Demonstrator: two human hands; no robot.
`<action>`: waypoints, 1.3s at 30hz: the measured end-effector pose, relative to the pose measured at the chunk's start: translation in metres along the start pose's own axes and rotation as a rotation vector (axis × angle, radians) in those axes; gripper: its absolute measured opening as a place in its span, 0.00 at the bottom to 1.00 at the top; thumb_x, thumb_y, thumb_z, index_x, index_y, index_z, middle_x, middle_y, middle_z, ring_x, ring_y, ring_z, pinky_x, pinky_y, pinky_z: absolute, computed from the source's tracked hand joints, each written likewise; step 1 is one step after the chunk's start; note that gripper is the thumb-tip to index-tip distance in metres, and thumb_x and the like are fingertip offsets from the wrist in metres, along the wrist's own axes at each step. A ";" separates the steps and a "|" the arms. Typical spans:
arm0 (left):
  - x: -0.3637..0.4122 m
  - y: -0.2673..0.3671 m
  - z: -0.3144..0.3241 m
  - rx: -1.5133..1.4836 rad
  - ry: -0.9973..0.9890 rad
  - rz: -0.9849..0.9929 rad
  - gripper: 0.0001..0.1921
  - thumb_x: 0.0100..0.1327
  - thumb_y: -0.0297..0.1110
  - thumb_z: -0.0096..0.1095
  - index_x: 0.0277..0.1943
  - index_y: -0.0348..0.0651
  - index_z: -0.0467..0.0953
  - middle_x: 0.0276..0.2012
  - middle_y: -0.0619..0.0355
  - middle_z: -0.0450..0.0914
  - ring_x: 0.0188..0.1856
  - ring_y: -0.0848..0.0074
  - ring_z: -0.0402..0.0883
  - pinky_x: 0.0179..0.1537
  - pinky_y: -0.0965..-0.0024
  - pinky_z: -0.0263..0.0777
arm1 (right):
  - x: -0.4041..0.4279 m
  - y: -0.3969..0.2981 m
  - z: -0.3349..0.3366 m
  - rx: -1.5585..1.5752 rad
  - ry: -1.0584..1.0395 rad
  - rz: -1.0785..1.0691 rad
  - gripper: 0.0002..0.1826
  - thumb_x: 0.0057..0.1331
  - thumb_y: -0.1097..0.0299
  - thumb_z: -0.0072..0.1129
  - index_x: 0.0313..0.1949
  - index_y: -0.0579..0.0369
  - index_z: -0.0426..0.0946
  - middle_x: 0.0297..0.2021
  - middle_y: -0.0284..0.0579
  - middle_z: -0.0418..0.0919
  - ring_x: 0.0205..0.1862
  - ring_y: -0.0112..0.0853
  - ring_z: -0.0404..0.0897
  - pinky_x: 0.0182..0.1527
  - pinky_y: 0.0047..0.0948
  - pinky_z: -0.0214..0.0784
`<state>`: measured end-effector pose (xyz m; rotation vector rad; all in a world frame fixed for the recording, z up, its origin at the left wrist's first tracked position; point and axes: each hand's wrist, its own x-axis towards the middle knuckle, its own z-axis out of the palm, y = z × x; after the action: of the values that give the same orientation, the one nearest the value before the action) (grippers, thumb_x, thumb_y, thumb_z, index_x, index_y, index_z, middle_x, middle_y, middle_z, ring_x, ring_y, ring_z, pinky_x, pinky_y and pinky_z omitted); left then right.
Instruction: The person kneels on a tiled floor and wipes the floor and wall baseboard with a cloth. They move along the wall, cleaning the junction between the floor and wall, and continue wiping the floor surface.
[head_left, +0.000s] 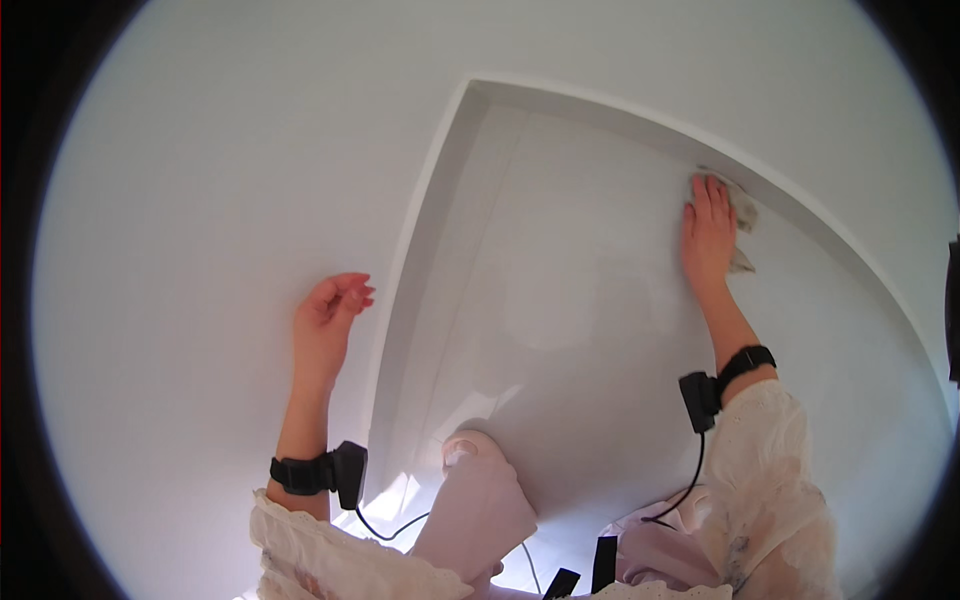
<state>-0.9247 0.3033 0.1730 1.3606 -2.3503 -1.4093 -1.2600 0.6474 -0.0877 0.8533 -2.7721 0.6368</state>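
Observation:
My right hand (709, 232) lies flat, palm down, on a crumpled greyish cloth (744, 210) at the far right part of a smooth, light grey floor (555, 300). The cloth touches or nearly touches the foot of the wall, and part of it is hidden under the fingers. On the left, my left hand (334, 304) is raised with its fingers loosely curled beside the pale wall; I see nothing in it. Each forearm wears a black strap with a small black device and a cable.
A white raised skirting edge (416, 202) runs along the pale wall (195, 187) and turns at a corner ahead. Below me are my legs in pale pink trousers (476, 510) and a slipper. Bright light falls on the floor near the left foot. A dark object (953, 311) shows at the right rim.

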 end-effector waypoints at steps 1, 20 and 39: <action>-0.001 -0.005 0.000 0.000 0.009 -0.014 0.12 0.79 0.31 0.62 0.57 0.33 0.82 0.46 0.54 0.88 0.48 0.73 0.87 0.54 0.70 0.79 | 0.028 -0.012 0.020 0.067 -0.011 -0.033 0.29 0.76 0.64 0.55 0.75 0.46 0.67 0.74 0.47 0.70 0.78 0.47 0.64 0.78 0.57 0.53; -0.002 -0.002 0.018 0.034 -0.172 0.164 0.13 0.78 0.31 0.63 0.59 0.36 0.82 0.52 0.53 0.86 0.54 0.71 0.86 0.56 0.68 0.79 | -0.040 0.022 -0.046 0.164 -0.309 -0.509 0.23 0.69 0.76 0.52 0.63 0.49 0.78 0.65 0.48 0.77 0.71 0.47 0.71 0.74 0.49 0.61; 0.004 -0.010 0.028 0.419 -0.382 0.228 0.15 0.74 0.32 0.68 0.60 0.38 0.80 0.58 0.51 0.81 0.55 0.65 0.85 0.55 0.64 0.81 | -0.248 -0.131 -0.093 0.589 -0.507 -0.411 0.22 0.76 0.66 0.46 0.66 0.48 0.76 0.67 0.47 0.75 0.70 0.48 0.72 0.78 0.52 0.55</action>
<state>-0.9341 0.3169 0.1483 0.9008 -3.0684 -1.2483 -0.9784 0.7147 -0.0292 1.8699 -2.6721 1.3321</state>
